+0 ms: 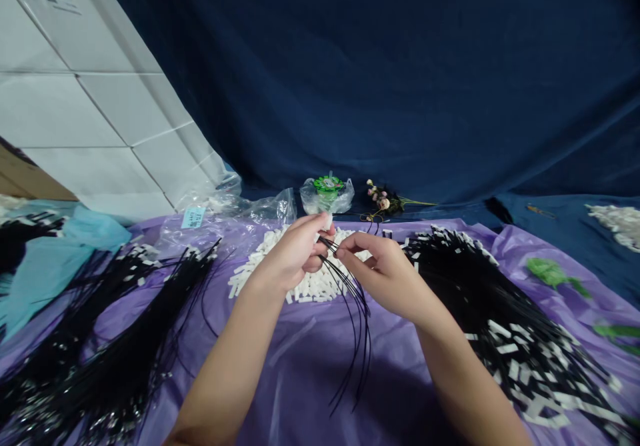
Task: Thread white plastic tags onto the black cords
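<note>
My left hand (306,245) is closed around the upper ends of a small bunch of thin black cords (350,286), and a bit of white shows at its fingertips. From there the cords hang down and to the right over the cloth. My right hand (373,259) pinches at the same cords just beside my left fingers. Whether it holds one cord or several I cannot make out. Behind and beneath both hands lies a heap of small white tube-like pieces (270,259).
Black cords with white ends (465,286) lie piled on the right, and more black cord bundles (135,346) on the left. A purple sheet (280,393) covers the table. Farther back are a clear plastic bag (250,209), a green-lidded cup (328,189) and flowers (383,199).
</note>
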`<state>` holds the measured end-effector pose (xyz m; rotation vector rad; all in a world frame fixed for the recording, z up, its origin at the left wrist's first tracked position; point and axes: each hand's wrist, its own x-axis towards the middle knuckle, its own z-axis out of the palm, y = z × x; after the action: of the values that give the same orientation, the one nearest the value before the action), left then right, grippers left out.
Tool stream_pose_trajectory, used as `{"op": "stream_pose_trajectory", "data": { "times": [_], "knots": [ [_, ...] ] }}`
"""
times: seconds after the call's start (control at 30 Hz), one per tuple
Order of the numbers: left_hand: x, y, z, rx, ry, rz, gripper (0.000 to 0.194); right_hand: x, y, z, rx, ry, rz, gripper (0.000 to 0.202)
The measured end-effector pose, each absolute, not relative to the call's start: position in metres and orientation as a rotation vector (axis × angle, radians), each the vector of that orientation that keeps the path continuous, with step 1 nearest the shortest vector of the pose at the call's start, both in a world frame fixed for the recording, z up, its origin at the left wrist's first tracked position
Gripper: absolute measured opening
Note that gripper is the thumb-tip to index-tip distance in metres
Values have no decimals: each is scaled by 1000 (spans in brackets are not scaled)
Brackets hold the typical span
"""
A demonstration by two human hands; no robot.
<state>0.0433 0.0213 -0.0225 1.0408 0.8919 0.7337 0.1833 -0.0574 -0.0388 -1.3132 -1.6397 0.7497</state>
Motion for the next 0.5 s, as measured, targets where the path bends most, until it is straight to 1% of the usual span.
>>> {"op": "stream_pose_trajectory", "data": {
  "times": [0.27, 0.5],
  "knots": [
    [40, 22, -25, 1139, 816, 639, 30, 188, -51, -45, -1260, -1556, 1033, 15],
    [42, 21, -25, 1171, 885, 624, 28, 189, -48, -48, -1257, -1503, 1035, 15]
  ]
}}
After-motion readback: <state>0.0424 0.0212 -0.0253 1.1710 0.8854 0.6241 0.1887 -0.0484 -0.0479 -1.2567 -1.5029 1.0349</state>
